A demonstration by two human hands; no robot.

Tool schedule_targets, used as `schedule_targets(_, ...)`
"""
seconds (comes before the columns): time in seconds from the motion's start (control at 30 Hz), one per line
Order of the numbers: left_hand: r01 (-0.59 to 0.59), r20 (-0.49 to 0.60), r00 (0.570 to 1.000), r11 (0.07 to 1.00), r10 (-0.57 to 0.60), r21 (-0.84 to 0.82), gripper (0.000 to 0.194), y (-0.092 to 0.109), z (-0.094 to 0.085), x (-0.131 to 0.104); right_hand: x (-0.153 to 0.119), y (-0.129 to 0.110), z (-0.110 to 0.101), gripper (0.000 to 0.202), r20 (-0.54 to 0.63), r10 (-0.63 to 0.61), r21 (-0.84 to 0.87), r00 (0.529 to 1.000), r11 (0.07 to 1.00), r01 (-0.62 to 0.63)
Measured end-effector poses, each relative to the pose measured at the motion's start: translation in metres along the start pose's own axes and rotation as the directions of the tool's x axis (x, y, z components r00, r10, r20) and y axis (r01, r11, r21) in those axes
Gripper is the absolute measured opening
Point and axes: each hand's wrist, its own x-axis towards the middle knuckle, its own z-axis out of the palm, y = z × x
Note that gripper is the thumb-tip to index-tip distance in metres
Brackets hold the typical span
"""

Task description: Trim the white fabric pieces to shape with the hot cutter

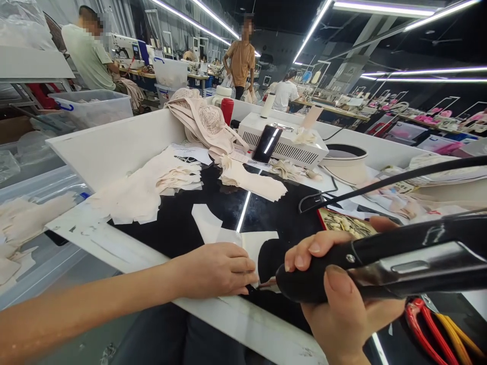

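One left hand (215, 268) rests on a thin, curved white cutout (233, 236), any pinch hidden — the right hand (350, 317) clasps a thick black-and-silver handheld tool (411, 266).

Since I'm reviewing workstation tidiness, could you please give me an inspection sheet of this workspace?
Surface: glossy black panel, white table edge.
Job's things: white piece on the black panel; black tool held near it.
Clutter: beige fabric pieces, phone, red-handled tool.
Hands: left hand over the white piece; right hand gripping the black tool.
Cables: black cable crossing at right.
Surroundings: other people, sewing machines, strip lights.
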Motion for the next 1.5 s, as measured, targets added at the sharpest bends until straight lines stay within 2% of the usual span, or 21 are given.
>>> schedule_targets(0.4, -0.011, 0.022, 1.0, 0.993, 0.009, 0.115, 0.031, 0.002, -0.003, 0.0, -0.001, 0.001, 0.001, 0.009, -0.01, -0.028, 0.0, 1.0, 1.0, 0.028)
schedule_targets(0.57, -0.023, 0.0, 1.0, 0.994, 0.023, 0.108, 0.028, 0.002, 0.0, -0.002, -0.001, -0.001, 0.004, 0.023, -0.067, 0.026, 0.0, 0.997, 1.0, -0.026)
schedule_targets(0.8, -0.009, 0.011, 1.0, 0.996, 0.008, 0.091, 0.026, 0.001, 0.002, -0.007, 0.004, -0.001, 0.009, 0.048, -0.143, -0.028, 0.059, 0.989, 0.998, 0.037)
schedule_targets(0.93, 0.001, 0.0, 1.0, 0.998, -0.001, 0.063, 0.026, 0.002, 0.001, -0.005, 0.004, 0.0, 0.008, 0.043, -0.12, -0.041, 0.038, 0.992, 0.998, 0.046)
schedule_targets(1.07, 0.004, -0.01, 1.0, 0.999, -0.003, 0.053, 0.026, 0.003, 0.003, -0.004, 0.002, 0.002, 0.006, 0.028, -0.086, -0.032, 0.013, 0.996, 0.999, 0.034)
schedule_targets(1.23, 0.004, -0.003, 1.0, 0.999, -0.004, 0.055, 0.025, 0.003, 0.003, -0.003, 0.0, 0.003, 0.005, 0.055, -0.075, -0.015, 0.053, 0.997, 0.998, 0.019)
schedule_targets(1.5, 0.006, -0.007, 1.0, 0.999, -0.005, 0.047, 0.022, 0.002, 0.004, -0.004, 0.0, 0.001, 0.008, 0.052, -0.094, -0.003, 0.041, 0.996, 0.999, 0.007)
